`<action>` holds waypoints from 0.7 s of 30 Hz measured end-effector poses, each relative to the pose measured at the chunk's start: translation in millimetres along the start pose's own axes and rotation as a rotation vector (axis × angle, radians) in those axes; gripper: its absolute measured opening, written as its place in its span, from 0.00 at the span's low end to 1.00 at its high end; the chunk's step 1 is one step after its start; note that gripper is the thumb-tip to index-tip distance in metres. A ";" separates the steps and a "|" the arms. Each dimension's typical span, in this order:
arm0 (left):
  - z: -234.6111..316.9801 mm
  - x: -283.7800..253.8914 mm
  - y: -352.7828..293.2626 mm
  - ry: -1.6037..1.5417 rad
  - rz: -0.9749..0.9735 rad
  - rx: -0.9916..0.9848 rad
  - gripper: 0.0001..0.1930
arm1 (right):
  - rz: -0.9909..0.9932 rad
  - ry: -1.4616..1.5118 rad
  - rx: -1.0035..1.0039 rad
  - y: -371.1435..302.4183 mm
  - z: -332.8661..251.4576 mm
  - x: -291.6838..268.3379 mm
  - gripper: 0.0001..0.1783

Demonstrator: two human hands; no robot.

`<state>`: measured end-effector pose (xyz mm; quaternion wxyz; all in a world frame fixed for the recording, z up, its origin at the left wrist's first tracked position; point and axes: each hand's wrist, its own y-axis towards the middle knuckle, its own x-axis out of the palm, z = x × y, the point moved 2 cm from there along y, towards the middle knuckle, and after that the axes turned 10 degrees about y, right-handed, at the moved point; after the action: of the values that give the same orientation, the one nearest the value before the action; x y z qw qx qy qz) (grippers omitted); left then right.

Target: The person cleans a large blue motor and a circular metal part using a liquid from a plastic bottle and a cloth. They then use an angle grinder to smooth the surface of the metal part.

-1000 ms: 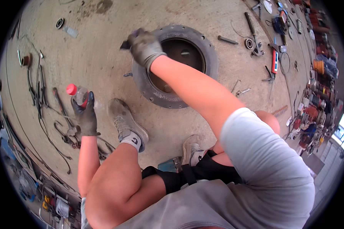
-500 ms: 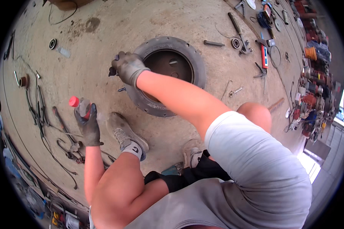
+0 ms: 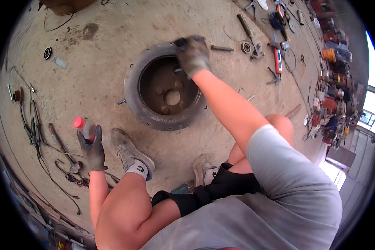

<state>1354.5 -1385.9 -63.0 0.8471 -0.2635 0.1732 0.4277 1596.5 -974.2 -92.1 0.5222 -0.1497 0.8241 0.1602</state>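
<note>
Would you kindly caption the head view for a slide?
Gloved left hand holding red-capped clear plastic bottle, gloved right hand at round grey metal drum.

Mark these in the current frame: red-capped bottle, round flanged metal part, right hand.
Red-capped bottle (image 3: 86,127): head view, clear body below the cap.
Round flanged metal part (image 3: 132,89): head view, left side of the flange.
Right hand (image 3: 194,57): head view, middle of the gloved hand.

Concrete floor (image 3: 98,91): round metal housing (image 3: 132,89), bearing (image 3: 45,53), caulking gun (image 3: 278,61).
</note>
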 end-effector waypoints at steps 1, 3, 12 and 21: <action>4.0 2.6 0.9 0.030 -0.026 0.031 0.31 | -0.065 0.014 -0.029 14.9 -23.6 10.9 0.20; 12.1 12.7 10.5 0.067 -0.087 0.108 0.31 | -0.144 0.040 -0.142 28.1 -54.1 19.5 0.19; 19.5 18.1 29.2 -0.054 -0.144 0.196 0.27 | -0.252 -0.027 0.058 -72.3 107.9 -79.6 0.21; -36.9 -27.9 27.5 0.059 -0.011 0.153 0.27 | -0.762 1.238 0.512 33.1 172.9 -262.6 0.22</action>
<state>1313.5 -1411.9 -86.3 0.8616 -0.2116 0.2287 0.4007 1830.9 -850.7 80.4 0.0036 -0.3599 0.8690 -0.3396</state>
